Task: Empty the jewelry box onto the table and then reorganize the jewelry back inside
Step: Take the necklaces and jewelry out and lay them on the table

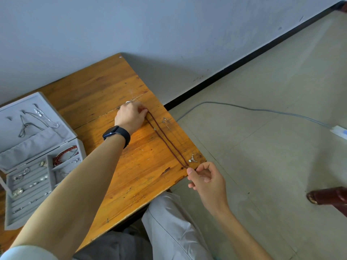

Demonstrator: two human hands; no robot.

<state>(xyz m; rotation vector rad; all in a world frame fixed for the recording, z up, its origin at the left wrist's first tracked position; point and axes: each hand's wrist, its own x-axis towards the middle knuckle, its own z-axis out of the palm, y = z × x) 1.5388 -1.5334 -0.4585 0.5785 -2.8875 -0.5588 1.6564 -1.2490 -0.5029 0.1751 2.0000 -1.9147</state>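
A dark red cord necklace lies stretched along the right edge of the wooden table. My left hand, with a dark watch on its wrist, pinches the far end of the cord. My right hand pinches the near end at the table's corner. A small silver pendant lies beside the cord near my right hand, and a tiny silver piece lies further up. The grey jewelry box stands open at the left, with rings, earrings and a red bead bracelet inside and chains hanging in its lid.
A grey cable runs across the tiled floor to a white power strip on the right. A dark brown object is at the right edge. My legs in grey trousers are below the table's near edge.
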